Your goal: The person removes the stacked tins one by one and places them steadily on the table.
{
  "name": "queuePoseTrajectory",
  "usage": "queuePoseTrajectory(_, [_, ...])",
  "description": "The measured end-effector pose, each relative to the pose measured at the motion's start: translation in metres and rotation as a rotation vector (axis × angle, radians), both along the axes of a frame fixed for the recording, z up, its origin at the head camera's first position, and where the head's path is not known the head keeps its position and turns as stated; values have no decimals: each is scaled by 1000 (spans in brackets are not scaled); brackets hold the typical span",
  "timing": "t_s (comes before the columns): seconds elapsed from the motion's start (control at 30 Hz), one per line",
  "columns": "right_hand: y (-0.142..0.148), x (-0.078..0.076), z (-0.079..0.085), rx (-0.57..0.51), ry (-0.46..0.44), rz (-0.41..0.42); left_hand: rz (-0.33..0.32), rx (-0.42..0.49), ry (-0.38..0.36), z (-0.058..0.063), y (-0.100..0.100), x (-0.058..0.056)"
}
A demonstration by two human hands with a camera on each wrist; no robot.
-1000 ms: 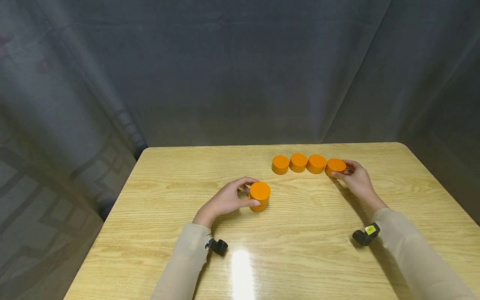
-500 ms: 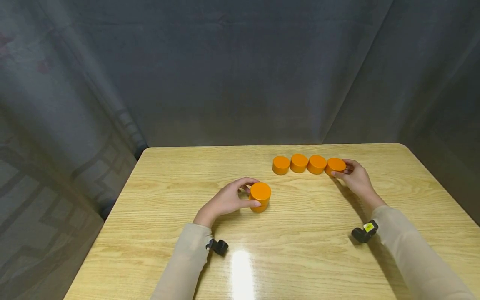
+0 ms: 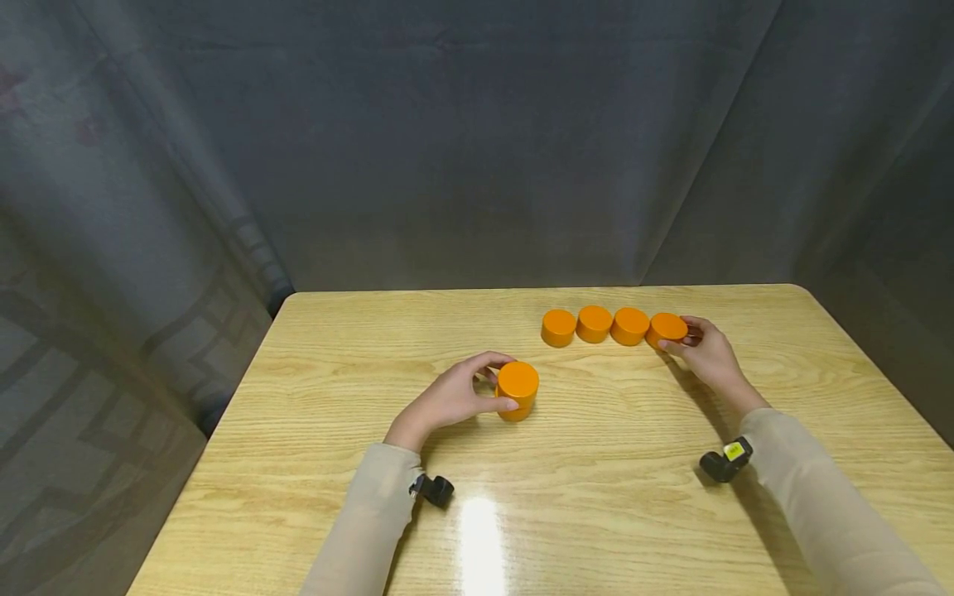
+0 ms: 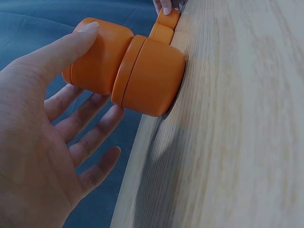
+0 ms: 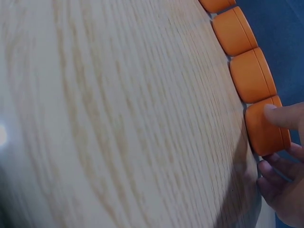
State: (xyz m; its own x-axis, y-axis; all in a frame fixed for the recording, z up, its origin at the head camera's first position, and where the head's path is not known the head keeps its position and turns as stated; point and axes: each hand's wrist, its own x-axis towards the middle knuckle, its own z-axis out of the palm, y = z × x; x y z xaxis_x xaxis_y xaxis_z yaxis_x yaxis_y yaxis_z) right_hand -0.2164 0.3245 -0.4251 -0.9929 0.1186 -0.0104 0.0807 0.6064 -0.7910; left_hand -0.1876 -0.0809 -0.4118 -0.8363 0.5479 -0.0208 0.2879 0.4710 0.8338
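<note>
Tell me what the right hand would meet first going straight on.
The right hand holds the end orange container; next would probably come the neighbouring container, though exact heading is unclear.

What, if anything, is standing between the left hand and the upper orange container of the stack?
Nothing visible: the left hand pinches the upper orange container directly. The lower orange container is underneath it, not between.
</note>
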Motion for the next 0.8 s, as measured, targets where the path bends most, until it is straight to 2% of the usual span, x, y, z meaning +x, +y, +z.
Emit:
queuePoseTrajectory(0.37, [0, 3, 2, -26, 22, -13, 1, -20, -3, -2, -1, -1])
queuePoseTrajectory(0.8, [-2, 14, 10, -37, 61, -19, -16, -44, -36, -12, -5, -4])
